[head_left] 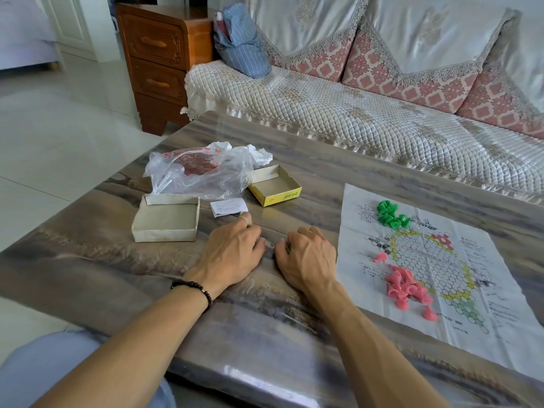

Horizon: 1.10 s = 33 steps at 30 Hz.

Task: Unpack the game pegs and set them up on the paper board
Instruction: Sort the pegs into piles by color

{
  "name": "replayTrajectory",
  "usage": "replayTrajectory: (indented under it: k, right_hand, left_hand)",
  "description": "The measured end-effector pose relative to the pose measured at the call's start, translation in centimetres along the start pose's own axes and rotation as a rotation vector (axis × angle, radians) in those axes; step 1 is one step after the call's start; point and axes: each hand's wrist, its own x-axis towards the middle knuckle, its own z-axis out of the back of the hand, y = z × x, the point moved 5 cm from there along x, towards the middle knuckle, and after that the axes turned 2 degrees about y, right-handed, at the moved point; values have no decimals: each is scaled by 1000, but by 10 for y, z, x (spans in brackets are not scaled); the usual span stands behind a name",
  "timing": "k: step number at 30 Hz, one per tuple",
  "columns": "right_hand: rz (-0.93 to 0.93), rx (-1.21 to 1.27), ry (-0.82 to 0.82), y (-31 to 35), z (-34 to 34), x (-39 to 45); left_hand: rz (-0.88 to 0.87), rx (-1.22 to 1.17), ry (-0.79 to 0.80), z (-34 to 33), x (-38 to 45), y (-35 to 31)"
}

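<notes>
The paper board (459,278) lies flat and creased on the right part of the bench (294,334), a white sheet printed with a hexagon-cell field, a yellow ring of cells, a red-tinted corner, a green-tinted corner and small blocks of text along its edges. Two colours of game pegs sit on it. The green pegs (390,216) are small, glossy and cone-shaped with flared bases, heaped in one tight cluster at the board's far left corner; they overlap too much to count exactly. The pink pegs (407,285) have the same shape and lie tumbled in a pile on the near left part of the board. One single pink peg (380,256) lies apart from the pile, at the board's left edge.

Both hands rest knuckles-up on the bench just left of the board, close together. The left hand (232,251) wears a ring on one finger and a dark bead bracelet (194,290) at the wrist. The right hand (306,257) has its fingers curled under. Something small and clear seems to sit between the two sets of fingertips, but I cannot tell what either grip holds, or whether it is closed on anything.

Beyond the hands stand two open cardboard trays: one plain grey tray (166,217) and one yellow-sided tray (275,185). One folded paper slip (229,207) lies between them, and one crumpled plastic bag (200,170) sits behind.
</notes>
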Motion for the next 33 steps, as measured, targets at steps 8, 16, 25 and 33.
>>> replayTrajectory:
  k: [8, 16, 25, 33]
  right_hand:
    - [12, -12, -38, 1, 6, -1]
    - [48, 32, -26, 2, 7, 0]
    - [-145, 325, -29, -21, 19, 14]
    - [-253, 353, -140, -97, 89, 18]
  left_hand:
    - [122, 118, -11, 6, -4, 3]
    - [154, 110, -17, 5, -4, 6]
    - [129, -17, -22, 11, 2, 0]
    - [57, -202, -35, 14, 56, -77]
